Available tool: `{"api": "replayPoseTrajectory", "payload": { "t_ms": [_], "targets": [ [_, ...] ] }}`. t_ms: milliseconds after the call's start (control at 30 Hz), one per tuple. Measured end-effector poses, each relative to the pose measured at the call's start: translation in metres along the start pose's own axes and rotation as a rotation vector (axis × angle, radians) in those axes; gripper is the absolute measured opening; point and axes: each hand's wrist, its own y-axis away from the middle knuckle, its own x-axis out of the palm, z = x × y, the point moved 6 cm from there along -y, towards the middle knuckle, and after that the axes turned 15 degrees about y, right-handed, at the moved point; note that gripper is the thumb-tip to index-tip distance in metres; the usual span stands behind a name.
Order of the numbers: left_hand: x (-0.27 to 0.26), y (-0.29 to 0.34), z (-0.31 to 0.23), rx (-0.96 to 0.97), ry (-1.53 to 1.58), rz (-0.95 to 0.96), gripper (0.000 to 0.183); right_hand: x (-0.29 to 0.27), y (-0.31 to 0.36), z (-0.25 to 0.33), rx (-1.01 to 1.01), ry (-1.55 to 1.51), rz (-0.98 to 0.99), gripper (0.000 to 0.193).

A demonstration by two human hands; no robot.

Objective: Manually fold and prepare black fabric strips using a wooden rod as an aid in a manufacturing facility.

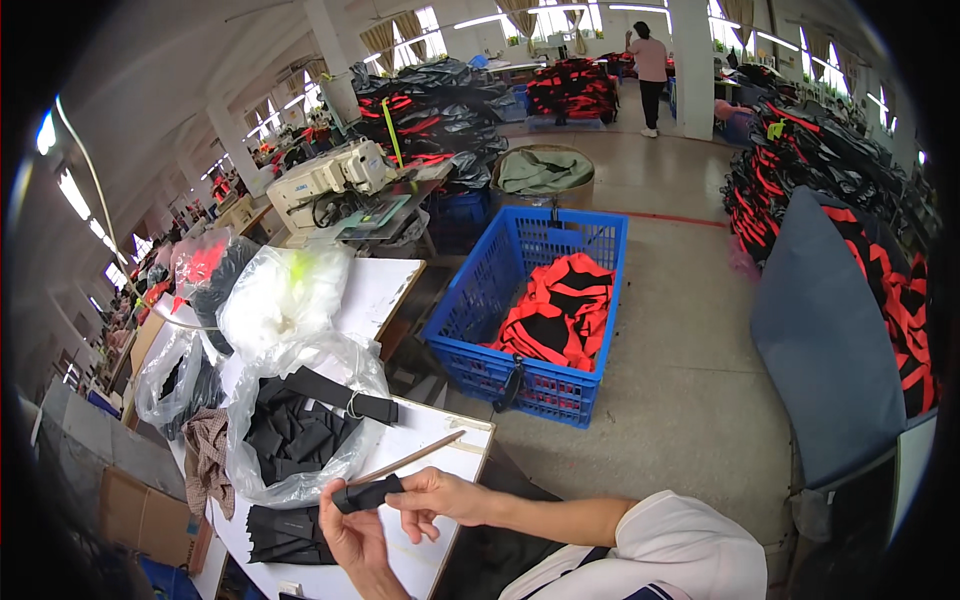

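Between my two hands is a short black fabric strip [367, 494], held above the near part of the white table [440, 428]. My left hand [350, 535] pinches its left end between thumb and fingers. At the other end, the thumb and forefinger of my right hand [438, 497] grip the strip. A stack of black strips [283, 533] lies just left of my left hand. Behind it stands an open clear plastic bag [240, 440] full of black pieces, with a tied black bundle [345, 396] across its top. A thin wooden stick [415, 453] rests beyond my hands.
A blue plastic crate [470, 372] with red and black fabric [562, 312] stands on the floor ahead. A sewing machine [330, 185] is at the far left, behind white plastic bags [280, 300]. Garment piles [800, 185] and a grey-blue panel [825, 340] line the right. A person [650, 70] stands far off.
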Motion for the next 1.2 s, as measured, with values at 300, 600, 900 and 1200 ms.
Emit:
{"api": "replayPoseTrajectory", "payload": {
  "t_ms": [300, 600, 900, 1200],
  "targets": [
    [-0.007, 0.010, 0.025, -0.076, 0.157, -0.265, 0.030, 0.011, 0.008, -0.007, -0.461, 1.101, -0.269, 0.025],
    [0.038, 0.028, 0.018, 0.205, -0.467, 0.106, 0.026, 0.054, 0.006, -0.040, 0.289, -0.477, 0.427, 0.056],
    [-0.014, 0.005, 0.000, -0.032, 0.248, -0.188, 0.030, 0.021, -0.025, 0.021, -0.383, 1.469, -0.033, 0.029],
    [0.001, -0.010, 0.009, -0.106, 0.090, -0.231, 0.030, 0.009, -0.050, -0.003, 0.128, 0.946, 0.082, 0.041]
  ]
}}
